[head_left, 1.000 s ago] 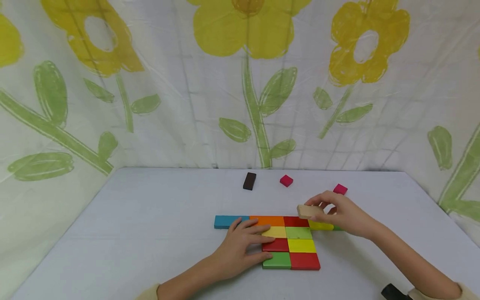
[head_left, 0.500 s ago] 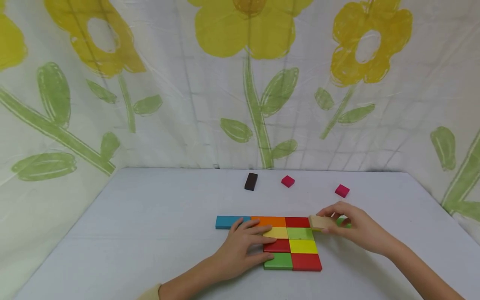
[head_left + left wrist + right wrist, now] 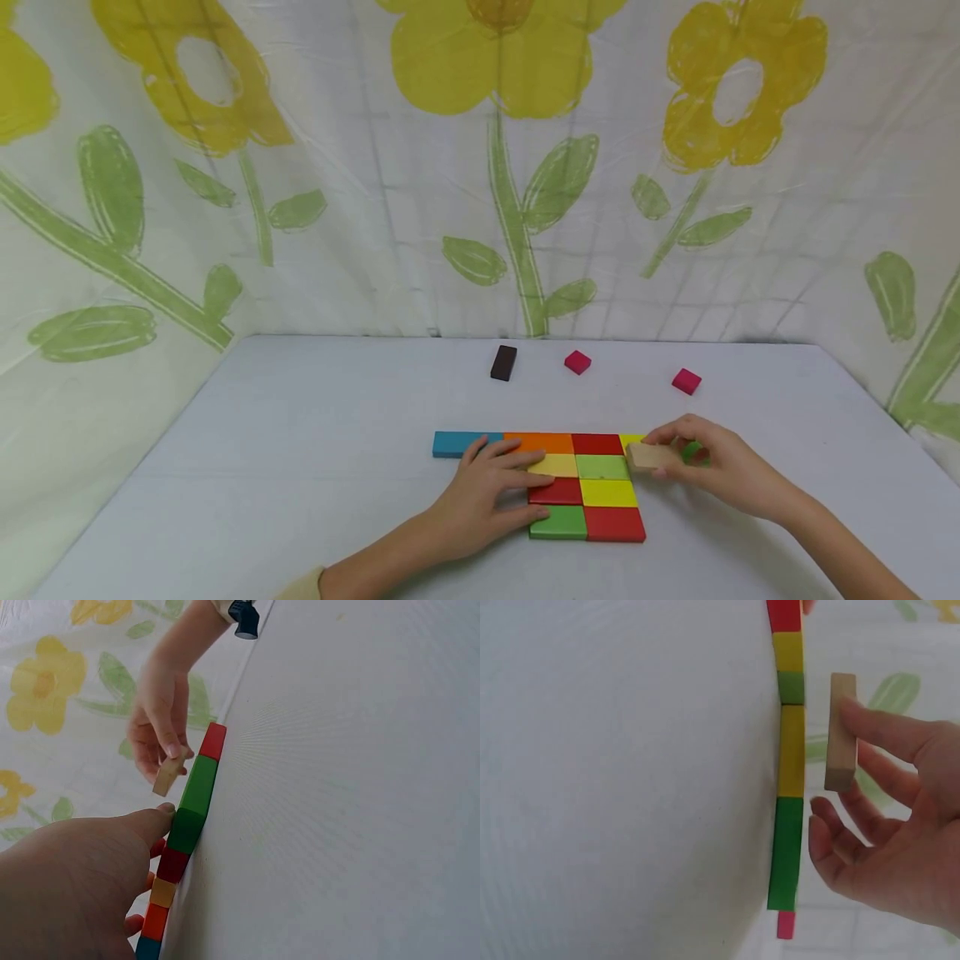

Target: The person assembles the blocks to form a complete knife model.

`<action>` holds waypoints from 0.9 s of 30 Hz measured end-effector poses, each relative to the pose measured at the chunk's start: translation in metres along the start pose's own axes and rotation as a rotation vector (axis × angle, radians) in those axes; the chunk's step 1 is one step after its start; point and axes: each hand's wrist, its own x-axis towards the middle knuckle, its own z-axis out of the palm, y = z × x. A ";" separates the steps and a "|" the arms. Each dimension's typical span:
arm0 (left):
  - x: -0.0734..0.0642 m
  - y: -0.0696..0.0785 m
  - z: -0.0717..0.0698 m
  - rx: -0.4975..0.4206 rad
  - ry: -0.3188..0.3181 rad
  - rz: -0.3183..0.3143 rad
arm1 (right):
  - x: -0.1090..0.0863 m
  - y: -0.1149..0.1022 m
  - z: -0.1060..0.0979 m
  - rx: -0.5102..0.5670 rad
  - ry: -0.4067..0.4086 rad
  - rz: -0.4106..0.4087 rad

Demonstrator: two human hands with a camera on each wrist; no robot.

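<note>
Between thumb and fingers my right hand [image 3: 723, 467] pinches a plain wooden block [image 3: 651, 457], raised off the table beside the yellow [image 3: 792, 750] and green blocks [image 3: 785, 855] in the right wrist view. My left hand [image 3: 480, 504] rests with fingers spread along the left side of a flat arrangement of coloured blocks. Its back row runs blue [image 3: 459, 445], orange [image 3: 543, 442], dark red [image 3: 597, 443], then yellow and green, partly hidden by my right hand. In front, two columns of blocks reach down to a green block [image 3: 558, 523] and a red block [image 3: 615, 524].
Behind the row lie a dark brown block [image 3: 504, 363] and two small pink blocks, one pink block [image 3: 577, 362] near the middle and another pink block [image 3: 686, 382] further right. A flower-printed curtain [image 3: 337, 275] hangs at the back edge of the white table [image 3: 300, 417].
My right hand has carried the wooden block rightward and nearer to me, from above the dark red block to just in front of the yellow one. My left hand has kept its place.
</note>
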 end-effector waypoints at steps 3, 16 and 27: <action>0.000 0.000 0.000 -0.001 0.002 0.005 | -0.001 0.002 0.000 -0.006 -0.017 0.008; 0.001 0.002 -0.001 0.013 -0.008 0.003 | -0.002 0.006 0.002 -0.029 -0.027 0.041; 0.002 -0.001 0.000 0.019 -0.009 -0.007 | 0.000 0.006 0.007 -0.052 -0.004 0.047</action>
